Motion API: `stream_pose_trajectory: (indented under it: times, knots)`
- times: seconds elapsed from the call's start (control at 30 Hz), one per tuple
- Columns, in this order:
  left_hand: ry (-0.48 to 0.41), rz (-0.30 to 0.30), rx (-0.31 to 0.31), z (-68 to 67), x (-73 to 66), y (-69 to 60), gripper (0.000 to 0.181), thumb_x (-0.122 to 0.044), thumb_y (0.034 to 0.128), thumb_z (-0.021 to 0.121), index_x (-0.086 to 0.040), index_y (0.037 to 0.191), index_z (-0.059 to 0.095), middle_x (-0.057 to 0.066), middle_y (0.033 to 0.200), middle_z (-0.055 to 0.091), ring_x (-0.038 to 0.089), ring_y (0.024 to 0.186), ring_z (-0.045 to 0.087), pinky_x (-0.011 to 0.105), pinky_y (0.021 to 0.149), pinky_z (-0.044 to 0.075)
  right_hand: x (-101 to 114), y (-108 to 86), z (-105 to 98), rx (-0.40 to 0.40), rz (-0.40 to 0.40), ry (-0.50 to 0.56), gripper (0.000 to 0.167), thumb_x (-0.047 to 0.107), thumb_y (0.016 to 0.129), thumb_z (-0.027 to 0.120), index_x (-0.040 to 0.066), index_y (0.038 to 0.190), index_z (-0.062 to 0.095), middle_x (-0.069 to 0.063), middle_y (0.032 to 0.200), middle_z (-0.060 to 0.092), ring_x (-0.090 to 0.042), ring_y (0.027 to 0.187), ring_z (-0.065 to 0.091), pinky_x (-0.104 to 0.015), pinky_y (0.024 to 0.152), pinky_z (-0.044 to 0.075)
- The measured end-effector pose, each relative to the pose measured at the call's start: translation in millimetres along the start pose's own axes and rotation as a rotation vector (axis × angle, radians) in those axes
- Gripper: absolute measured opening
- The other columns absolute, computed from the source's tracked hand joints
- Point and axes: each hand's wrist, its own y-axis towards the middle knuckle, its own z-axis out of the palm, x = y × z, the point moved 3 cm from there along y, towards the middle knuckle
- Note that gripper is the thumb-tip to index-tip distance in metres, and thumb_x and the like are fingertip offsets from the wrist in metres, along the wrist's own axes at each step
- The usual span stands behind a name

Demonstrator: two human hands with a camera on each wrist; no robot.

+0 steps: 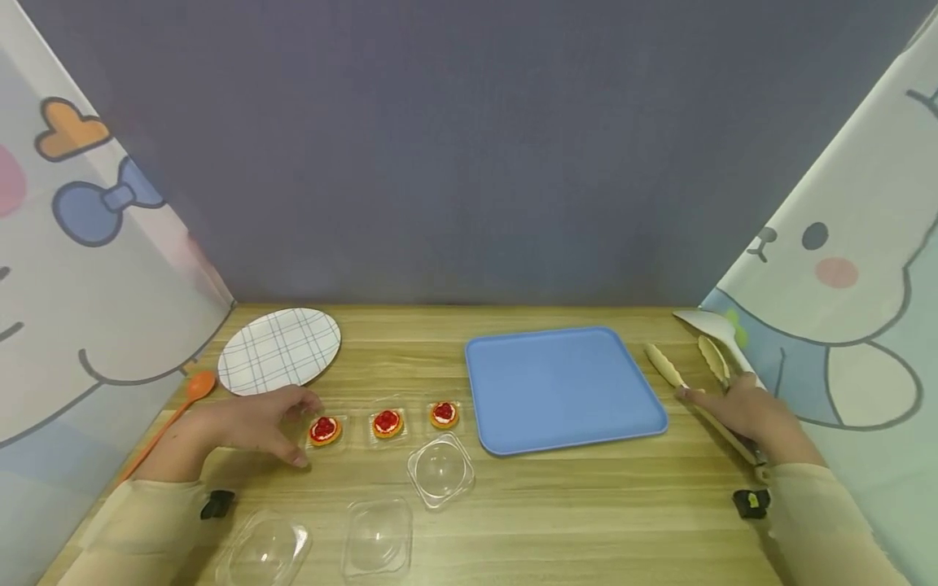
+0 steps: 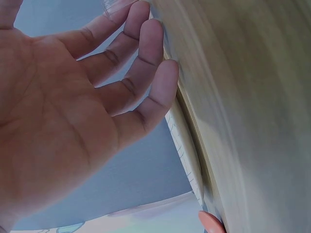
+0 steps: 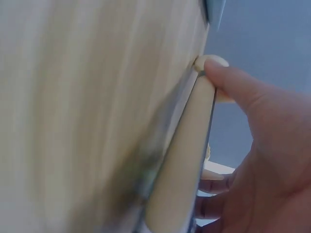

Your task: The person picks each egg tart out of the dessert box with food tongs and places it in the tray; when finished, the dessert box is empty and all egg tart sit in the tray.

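Observation:
My left hand reaches in beside the leftmost small red-topped tart, thumb and fingers apart. That tart sits in a clear plastic box base. The left wrist view shows the fingers loosely bent, with a bit of clear plastic by the index finger; contact cannot be told. Two more tarts, a middle one and a right one, stand in line. At the right, my right hand holds cream-coloured tongs, thumb on one arm and fingers on the other side; their tips are spread.
A blue tray lies right of the tarts. Clear lids lie nearer me. A checked plate and an orange spoon are on the left, a white spatula at the far right. A grey wall closes the back.

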Motion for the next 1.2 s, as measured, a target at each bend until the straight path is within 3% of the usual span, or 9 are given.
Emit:
stream_pose_trajectory:
  times: [0.27,0.5,0.7,0.9,1.03,1.2]
  knots:
    - [-0.011,-0.017,0.001,0.1,-1.6,-0.7,0.083,-0.039,0.0766,0.095,-0.002,0.14,0.055,0.013,0.143,0.061,0.043,0.138,0.057,0.042,0.113,0.05,9,-0.8,-6,-0.082,0.002,0.02,0.128,0.083,0.096,0.047,-0.033,0.139,0.014,-0.064,0.119,0.042,-0.074,0.101,0.058,-0.065,0.07,0.056]
    - [-0.015,-0.021,0.004,0.3,0.5,0.2,0.082,-0.039,0.0769,0.095,-0.004,0.139,0.055,0.011,0.142,0.06,0.042,0.138,0.056,0.04,0.112,0.05,15,-5.8,-11,-0.124,0.037,0.002,0.129,0.087,0.094,0.044,-0.029,0.142,0.012,-0.064,0.12,0.032,-0.078,0.098,0.054,-0.071,0.07,0.052]
    - [-0.042,-0.026,0.011,0.3,-0.1,-0.8,0.082,-0.036,0.0775,0.095,-0.002,0.14,0.053,0.013,0.143,0.059,0.044,0.138,0.056,0.041,0.112,0.05,17,-9.6,-14,-0.147,0.06,0.007,0.129,0.089,0.093,0.044,-0.027,0.14,0.015,-0.061,0.117,0.034,-0.076,0.096,0.055,-0.068,0.068,0.052]
    - [-0.031,-0.024,0.009,0.1,-2.3,-2.1,0.081,-0.033,0.0776,0.095,0.0,0.139,0.054,0.014,0.14,0.06,0.044,0.135,0.058,0.047,0.111,0.05,21,-16.3,-18,-0.181,0.034,0.02,0.123,0.086,0.096,0.042,-0.026,0.139,0.018,-0.065,0.126,0.03,-0.08,0.099,0.05,-0.073,0.07,0.05]
    - [-0.02,-0.014,0.006,0.1,-2.5,-1.8,0.081,-0.033,0.0776,0.095,0.001,0.139,0.054,0.015,0.139,0.061,0.044,0.134,0.058,0.048,0.111,0.051,36,-22.0,-23,-0.235,0.001,0.018,0.124,0.087,0.096,0.039,-0.029,0.138,0.023,-0.061,0.127,0.033,-0.077,0.095,0.053,-0.069,0.062,0.049]
    - [-0.015,-0.011,0.0,-0.3,-2.7,-1.6,0.081,-0.034,0.0773,0.095,0.0,0.138,0.054,0.014,0.139,0.06,0.043,0.133,0.059,0.047,0.111,0.051,77,-33.8,-26,-0.26,-0.061,0.024,0.125,0.085,0.099,0.033,-0.032,0.14,0.021,-0.058,0.129,0.035,-0.069,0.09,0.058,-0.063,0.061,0.049]
